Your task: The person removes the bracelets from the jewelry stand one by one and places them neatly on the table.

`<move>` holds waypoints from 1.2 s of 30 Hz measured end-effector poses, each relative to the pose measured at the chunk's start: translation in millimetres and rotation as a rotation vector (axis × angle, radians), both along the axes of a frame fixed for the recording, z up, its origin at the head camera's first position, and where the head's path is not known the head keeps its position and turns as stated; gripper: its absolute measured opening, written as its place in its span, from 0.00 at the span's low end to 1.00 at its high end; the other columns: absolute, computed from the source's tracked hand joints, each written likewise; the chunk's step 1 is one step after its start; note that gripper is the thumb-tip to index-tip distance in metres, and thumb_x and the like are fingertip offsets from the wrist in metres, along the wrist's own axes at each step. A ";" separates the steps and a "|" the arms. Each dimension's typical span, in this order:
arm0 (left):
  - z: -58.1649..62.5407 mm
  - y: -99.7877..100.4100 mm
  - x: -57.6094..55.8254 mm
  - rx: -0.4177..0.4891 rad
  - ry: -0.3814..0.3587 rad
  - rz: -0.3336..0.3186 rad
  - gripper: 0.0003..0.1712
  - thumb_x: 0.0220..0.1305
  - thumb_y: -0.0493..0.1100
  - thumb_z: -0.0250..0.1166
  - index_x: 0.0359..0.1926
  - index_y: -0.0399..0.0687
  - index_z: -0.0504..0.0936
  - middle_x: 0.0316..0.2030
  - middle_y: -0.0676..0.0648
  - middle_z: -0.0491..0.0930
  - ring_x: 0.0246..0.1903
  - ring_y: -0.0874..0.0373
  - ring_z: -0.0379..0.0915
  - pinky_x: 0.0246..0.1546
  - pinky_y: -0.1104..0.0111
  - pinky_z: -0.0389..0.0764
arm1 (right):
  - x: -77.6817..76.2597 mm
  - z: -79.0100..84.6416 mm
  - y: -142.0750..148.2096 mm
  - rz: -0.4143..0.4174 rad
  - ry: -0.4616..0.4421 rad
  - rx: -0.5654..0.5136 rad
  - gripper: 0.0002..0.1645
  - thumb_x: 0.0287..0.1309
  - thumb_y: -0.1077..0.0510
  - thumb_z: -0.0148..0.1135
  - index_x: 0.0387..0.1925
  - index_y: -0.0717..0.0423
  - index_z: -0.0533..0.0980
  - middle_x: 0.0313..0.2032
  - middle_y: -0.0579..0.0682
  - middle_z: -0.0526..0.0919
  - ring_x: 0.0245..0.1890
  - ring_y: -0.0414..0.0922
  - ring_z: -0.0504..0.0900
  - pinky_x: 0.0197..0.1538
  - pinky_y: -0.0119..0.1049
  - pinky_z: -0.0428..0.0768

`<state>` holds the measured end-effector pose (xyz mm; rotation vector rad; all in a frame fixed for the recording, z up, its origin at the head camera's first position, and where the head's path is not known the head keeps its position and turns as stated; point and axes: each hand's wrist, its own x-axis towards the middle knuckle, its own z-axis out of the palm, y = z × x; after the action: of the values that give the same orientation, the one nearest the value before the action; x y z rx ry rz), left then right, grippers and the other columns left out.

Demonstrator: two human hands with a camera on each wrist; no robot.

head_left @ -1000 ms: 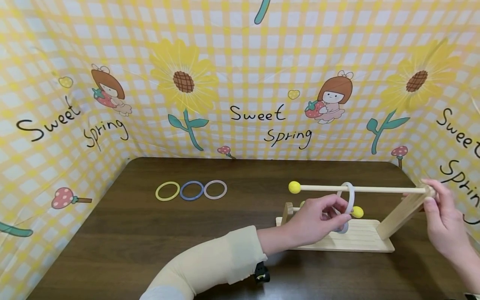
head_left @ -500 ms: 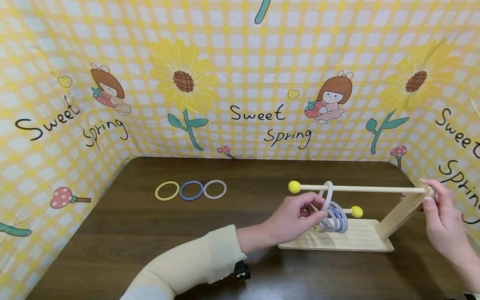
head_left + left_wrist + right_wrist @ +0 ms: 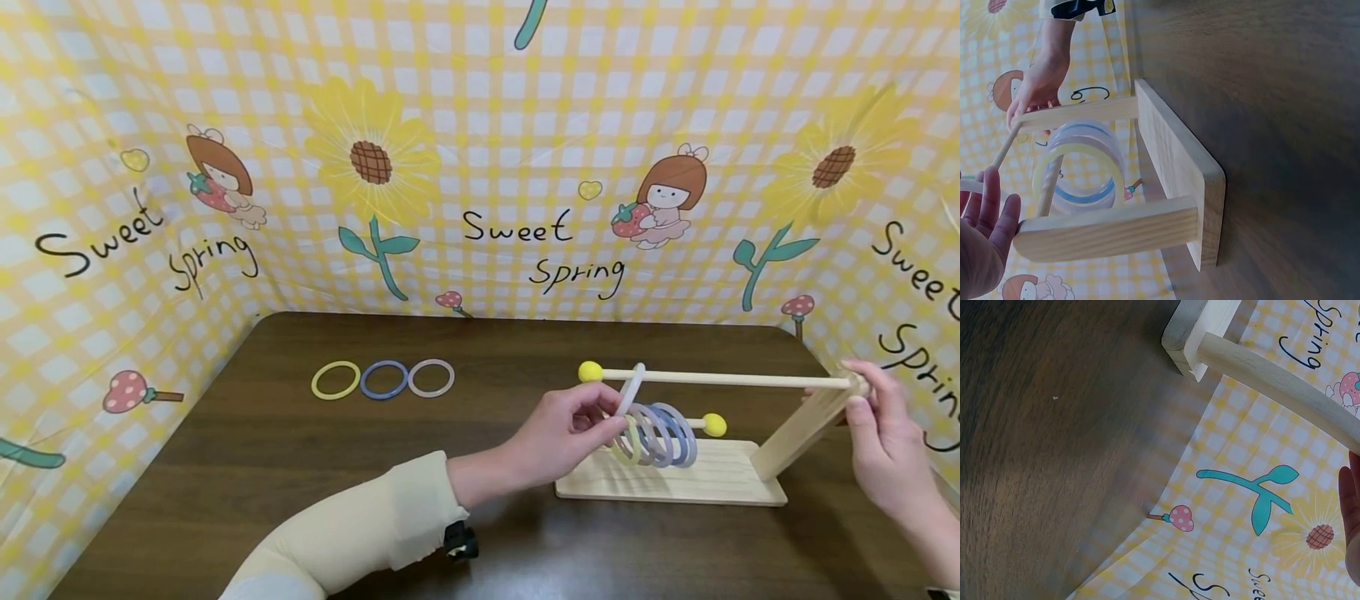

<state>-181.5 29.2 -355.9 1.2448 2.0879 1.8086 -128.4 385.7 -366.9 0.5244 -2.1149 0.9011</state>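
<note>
A wooden stand [image 3: 727, 482] on the table carries two rods, each with a yellow ball on its end. My left hand [image 3: 562, 429] pinches a whitish ring [image 3: 632, 390] that encircles the upper rod [image 3: 742, 379], close to its ball [image 3: 590, 372]. Several rings [image 3: 678, 437] in yellow, blue and pale tones hang on the lower rod, just below the held one. At the right, my right hand [image 3: 888, 442] grips the top of the slanted post [image 3: 802, 429], where the upper rod joins it. Only part of that hand shows in the right wrist view.
A yellow ring [image 3: 335, 398], a blue ring [image 3: 385, 397] and a pale pink ring [image 3: 431, 396] lie in a row on the dark wooden table [image 3: 225, 483], left of the stand. Patterned yellow checked cloth [image 3: 510, 167] surrounds the table's back and sides.
My left hand has slid the whitish ring leftward along the upper rod toward the yellow ball, uncovering the rings on the lower rod. My right hand stays on the post.
</note>
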 end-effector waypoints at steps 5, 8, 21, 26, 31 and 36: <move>-0.2 -8.1 -1.6 0.003 0.011 0.029 0.08 0.66 0.34 0.63 0.45 0.34 0.79 0.33 0.43 0.81 0.29 0.64 0.75 0.29 0.75 0.77 | -3.3 -3.2 2.4 0.030 0.024 0.006 0.21 0.70 0.74 0.38 0.62 0.78 0.55 0.47 0.25 0.78 0.41 0.25 0.75 0.43 0.14 0.68; -0.3 -12.6 -2.7 -0.003 0.002 0.041 0.08 0.67 0.35 0.63 0.44 0.36 0.79 0.32 0.46 0.81 0.28 0.63 0.75 0.28 0.73 0.77 | -3.1 -3.4 3.2 0.014 0.023 0.014 0.21 0.69 0.74 0.38 0.62 0.78 0.56 0.48 0.24 0.77 0.41 0.23 0.75 0.43 0.13 0.68; 3.4 -31.1 -7.9 0.035 -0.007 0.095 0.06 0.68 0.34 0.61 0.44 0.38 0.78 0.34 0.46 0.80 0.29 0.49 0.77 0.30 0.68 0.79 | -3.0 -2.3 1.9 0.027 0.028 0.010 0.21 0.69 0.74 0.38 0.61 0.79 0.55 0.47 0.24 0.77 0.41 0.24 0.75 0.43 0.13 0.67; 6.1 -41.4 -12.5 0.061 0.004 0.133 0.06 0.68 0.34 0.60 0.44 0.37 0.78 0.34 0.41 0.80 0.27 0.54 0.76 0.29 0.67 0.79 | -2.6 -2.2 1.5 0.024 0.027 0.012 0.21 0.69 0.74 0.38 0.61 0.79 0.55 0.48 0.24 0.77 0.41 0.24 0.75 0.43 0.13 0.67; 8.5 -55.3 -19.9 0.087 0.047 0.200 0.06 0.68 0.34 0.60 0.43 0.36 0.78 0.33 0.41 0.80 0.26 0.49 0.75 0.27 0.69 0.76 | -3.5 -3.0 1.5 0.035 0.029 0.001 0.21 0.70 0.74 0.38 0.61 0.79 0.55 0.47 0.25 0.78 0.41 0.25 0.75 0.43 0.13 0.68; 11.3 -69.5 -30.0 0.072 0.106 0.278 0.03 0.67 0.34 0.61 0.41 0.39 0.79 0.31 0.43 0.80 0.27 0.54 0.74 0.26 0.70 0.74 | -4.0 -3.2 1.5 0.045 0.032 0.000 0.21 0.70 0.74 0.38 0.61 0.79 0.55 0.48 0.26 0.78 0.43 0.25 0.75 0.44 0.14 0.68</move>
<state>-211.5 -40.3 -344.6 1.1369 2.3774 1.9842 -132.4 387.2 -370.1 0.5844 -2.0819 0.9117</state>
